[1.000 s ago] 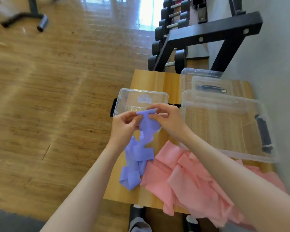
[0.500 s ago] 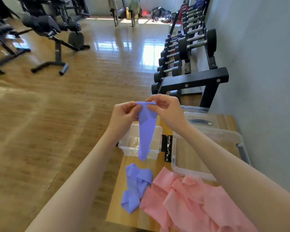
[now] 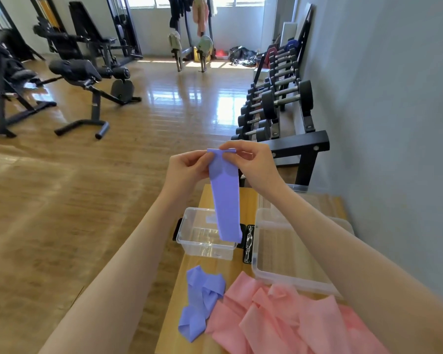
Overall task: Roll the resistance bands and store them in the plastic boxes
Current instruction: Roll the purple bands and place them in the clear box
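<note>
Dumbbell rack (image 3: 292,139) by wall, benches (image 3: 87,80) opp.

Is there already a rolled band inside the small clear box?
No, the small clear box holds no band; the purple band hangs in front of it, pinched by the left hand and right hand.

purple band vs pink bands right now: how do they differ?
The purple band has its top end pinched by the left hand and right hand and hangs straight; the pink bands lie untouched. Purple is one strip; pink is a crumpled pile on the table. Both are unrolled and outside the boxes.
</note>
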